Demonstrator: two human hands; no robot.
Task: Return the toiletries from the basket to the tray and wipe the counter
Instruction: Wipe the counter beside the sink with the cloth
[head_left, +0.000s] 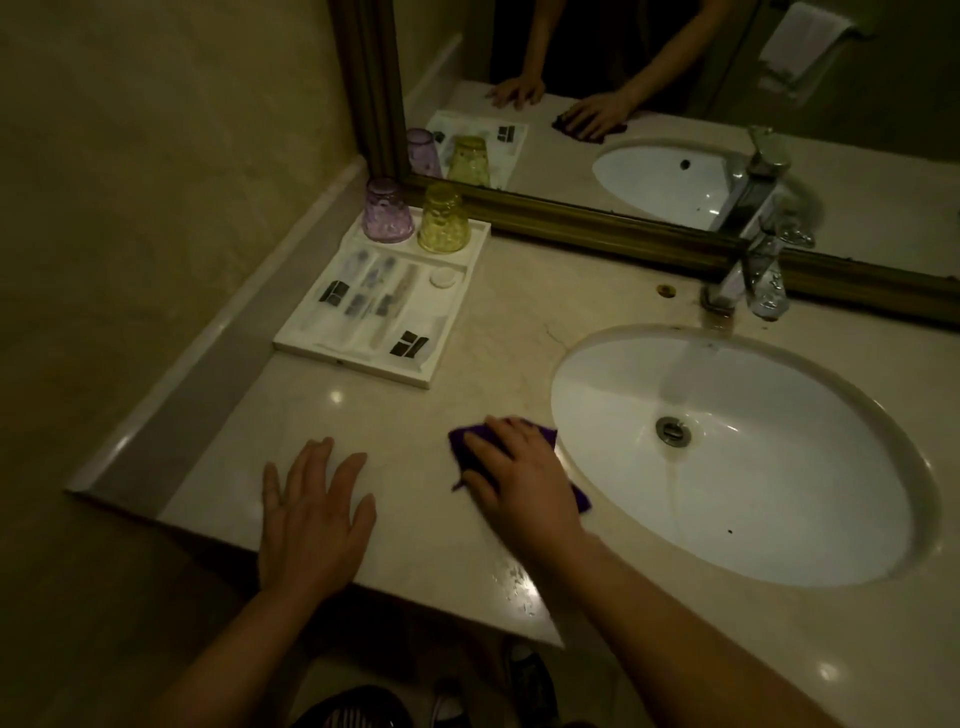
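We judge the first half of the job to be finished: the white tray (434, 340) near the back left corner of the tabletop (415, 545) already carries its wrapped toiletries (379, 306) laid out in its compartments, with a purple cup (387, 210) and a yellow cup (443, 218) standing upside down along its far edge, close to the mirror frame (597, 221). No basket shows anywhere in our view, so we cannot say where it has gone. What is left, as we read it, is the wiping, and that seems to be under way. Our right hand (522, 475) lies flat, fingers spread, pressing down on a purple cloth (574, 496) rather than clutching it; the cloth peeks out beyond the fingertips and again at the side nearest the sink (878, 564), whose rim it almost touches. Our left hand (311, 512) is open too, palm down on the bare stone near the front edge, holding nothing and seemingly just steadying us. The cloth sits between the tray and the front edge, well apart from the tray and to the right of the left hand. A patch of wet streaks (511, 579) glints near the front edge just behind the right wrist, so we think that strip, the area around the tray and the stretch by the tap (750, 280) may need passes yet, though we cannot tell which parts are clean already.
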